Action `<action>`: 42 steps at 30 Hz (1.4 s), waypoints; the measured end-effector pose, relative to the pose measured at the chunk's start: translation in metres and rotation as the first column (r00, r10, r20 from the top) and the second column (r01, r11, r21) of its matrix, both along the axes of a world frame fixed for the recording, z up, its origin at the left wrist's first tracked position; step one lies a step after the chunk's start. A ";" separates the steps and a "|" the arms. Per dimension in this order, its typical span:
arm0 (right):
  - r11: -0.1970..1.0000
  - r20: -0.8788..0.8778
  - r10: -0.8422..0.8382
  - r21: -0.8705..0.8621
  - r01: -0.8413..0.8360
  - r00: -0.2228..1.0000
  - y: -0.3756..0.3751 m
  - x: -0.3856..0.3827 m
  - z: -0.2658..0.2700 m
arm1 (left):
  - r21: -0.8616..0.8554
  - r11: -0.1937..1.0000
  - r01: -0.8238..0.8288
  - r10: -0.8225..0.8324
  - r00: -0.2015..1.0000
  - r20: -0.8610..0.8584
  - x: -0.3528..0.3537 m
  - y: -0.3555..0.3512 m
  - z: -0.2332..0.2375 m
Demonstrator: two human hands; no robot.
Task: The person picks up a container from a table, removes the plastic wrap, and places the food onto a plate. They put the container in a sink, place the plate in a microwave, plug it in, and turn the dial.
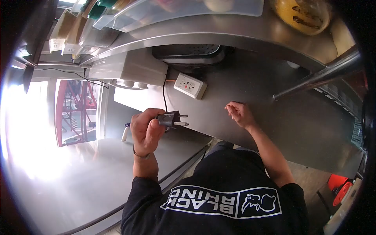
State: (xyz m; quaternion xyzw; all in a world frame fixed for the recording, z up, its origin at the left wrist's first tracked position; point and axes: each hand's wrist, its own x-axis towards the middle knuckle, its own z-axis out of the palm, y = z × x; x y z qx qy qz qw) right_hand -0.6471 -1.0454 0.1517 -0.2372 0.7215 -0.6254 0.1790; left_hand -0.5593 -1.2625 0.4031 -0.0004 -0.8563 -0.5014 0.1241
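My left hand [147, 129] is closed around a black power plug [167, 119], whose metal prongs point right. A dark cord [164, 96] runs up behind the plug toward the back of the counter. Beyond the plug, a white outlet box [190, 85] with sockets and a red button sits on the steel counter, apart from the prongs. My right hand [239, 114] hovers over the counter [243, 82], fingers curled in, and nothing shows in them. Both arms reach out from a black T-shirt [219, 188].
A white appliance [143, 70] and a black ridged appliance [188, 53] stand under the overhead shelf [235, 31]. That shelf bears a clear bin [188, 15] and a yellow-filled container [301, 15]. A metal pole [317, 76] slants on the right. A lower steel surface [90, 176] lies at left.
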 end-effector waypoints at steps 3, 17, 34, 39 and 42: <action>1.000 0.041 -0.009 -0.003 0.009 0.999 0.000 0.001 0.003 | 0.032 0.999 0.022 -0.022 1.000 -0.020 0.005 -0.004 0.002; 0.999 0.017 -0.022 -0.028 0.022 1.000 0.000 0.001 0.005 | -0.811 0.584 0.038 0.098 0.988 0.117 -0.064 -0.043 -0.083; 1.000 -0.008 -0.019 -0.021 0.019 1.000 -0.001 0.001 0.003 | -0.846 0.490 0.211 0.192 0.920 0.341 -0.097 -0.044 -0.120; 0.999 -0.025 -0.021 -0.026 0.020 0.999 0.000 0.001 0.009 | -0.799 0.536 0.273 0.131 0.908 0.398 -0.104 -0.047 -0.129; 1.000 -0.035 -0.020 0.009 0.021 0.999 0.001 0.002 0.012 | -0.802 0.525 0.284 0.157 0.894 0.420 -0.106 -0.047 -0.138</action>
